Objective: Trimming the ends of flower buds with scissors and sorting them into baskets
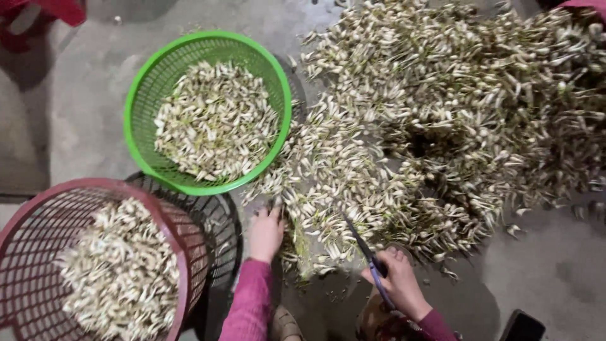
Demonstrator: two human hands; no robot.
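Right hand [401, 281] at lower centre, grip closed on scissors [369, 256]. Left hand [265, 232], fingers loosely spread, seems to touch the sprout pile [442, 120] filling the frame's right; green basket [208, 110] upper left.

Bare floor [555, 265] lies open rightward — sprout heap [454, 113] and baskets [208, 113] block elsewhere.

- The red basket [165, 215] runs off the left and bottom edges.
- The black basket [218, 221] sits mostly hidden behind it.
- The sprout pile [454, 120] spills past the top and right edges.
- The scissors' handles [379, 273] vanish inside the right hand [399, 281].
- A dark object [521, 327] is cut off at the bottom.
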